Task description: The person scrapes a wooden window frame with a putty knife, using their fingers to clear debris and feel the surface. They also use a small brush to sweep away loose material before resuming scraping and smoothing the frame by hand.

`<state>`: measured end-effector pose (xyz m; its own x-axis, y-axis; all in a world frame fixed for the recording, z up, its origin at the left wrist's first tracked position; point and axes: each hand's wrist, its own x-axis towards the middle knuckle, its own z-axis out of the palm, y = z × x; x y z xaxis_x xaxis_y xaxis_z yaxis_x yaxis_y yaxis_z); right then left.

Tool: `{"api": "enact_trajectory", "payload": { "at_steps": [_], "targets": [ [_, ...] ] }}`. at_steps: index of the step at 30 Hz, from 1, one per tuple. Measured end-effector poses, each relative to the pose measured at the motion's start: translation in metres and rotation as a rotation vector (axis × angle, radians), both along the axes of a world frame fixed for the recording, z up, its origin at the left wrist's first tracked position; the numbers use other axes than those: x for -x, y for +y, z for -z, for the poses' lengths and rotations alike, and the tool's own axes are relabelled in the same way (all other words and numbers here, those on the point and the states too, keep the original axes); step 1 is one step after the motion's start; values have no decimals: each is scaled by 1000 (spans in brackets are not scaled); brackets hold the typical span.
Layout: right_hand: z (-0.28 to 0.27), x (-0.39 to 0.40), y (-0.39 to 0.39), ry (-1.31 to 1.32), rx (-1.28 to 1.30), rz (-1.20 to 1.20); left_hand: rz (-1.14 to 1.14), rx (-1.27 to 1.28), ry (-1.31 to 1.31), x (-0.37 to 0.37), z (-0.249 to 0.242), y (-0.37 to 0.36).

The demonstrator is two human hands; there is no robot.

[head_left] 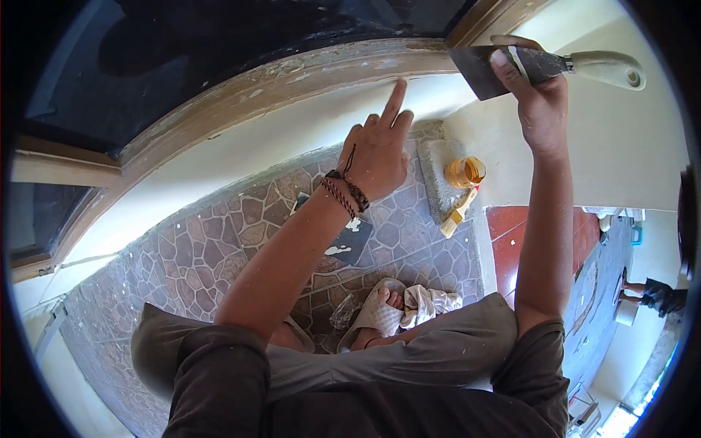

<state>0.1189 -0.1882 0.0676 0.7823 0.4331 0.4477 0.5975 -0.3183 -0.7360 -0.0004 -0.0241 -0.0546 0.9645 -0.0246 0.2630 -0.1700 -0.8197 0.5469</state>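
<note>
My right hand (540, 102) grips a putty knife (482, 71) by its blade end, thumb flat on the dark metal. The knife's pale handle points away to the right, and its blade edge lies close to the wooden window frame (292, 77). That frame is brown, with worn, patchy paint and light spots. My left hand (380, 142), wearing braided bracelets, holds nothing. Its index finger stretches up to the frame's lower edge, with the other fingers partly bent.
Below stands a concrete block (432, 164) bearing a jar of amber liquid (465, 172) and a paintbrush (458, 213). A dark sheet with white smears (353, 241) lies on the stone-patterned floor (219, 244). A crumpled cloth (429, 303) rests by my foot. Another person's legs (634, 290) show far right.
</note>
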Motion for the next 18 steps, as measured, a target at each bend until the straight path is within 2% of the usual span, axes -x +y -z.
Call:
{"api": "enact_trajectory", "payload": {
  "at_steps": [1,2,7,8,9,11,12,13,14,15,17,18],
  "targets": [
    [0,2,-1,4,-108,-4,49,-37,48,-2,5,-1],
    [0,3,-4,2,-111,5,57,-40,46,-3,10,-3],
    [-1,1,-20,271,-276,70,-58,-150,-169,-12,-4,-3],
    [2,1,-21,272,-278,75,-65,-197,-81,-12,-3,-3],
    [8,1,-18,148,-235,78,-61,-199,-82,-10,-1,-4],
    [27,3,-7,-63,-196,58,-31,-26,-119,-6,2,-7],
    [28,16,3,-130,-54,85,-31,-30,-120,-4,6,-9],
    [30,32,13,-196,87,111,-87,103,-294,-3,11,-10],
    [43,39,22,-263,121,87,-142,236,-469,-1,13,-11],
    [57,45,30,-331,155,65,-140,229,-471,5,3,-11],
    [62,59,38,-530,157,-120,-283,967,68,17,-22,-6],
    [67,68,46,-544,172,-111,-207,1238,171,17,-16,6]
  ]
}}
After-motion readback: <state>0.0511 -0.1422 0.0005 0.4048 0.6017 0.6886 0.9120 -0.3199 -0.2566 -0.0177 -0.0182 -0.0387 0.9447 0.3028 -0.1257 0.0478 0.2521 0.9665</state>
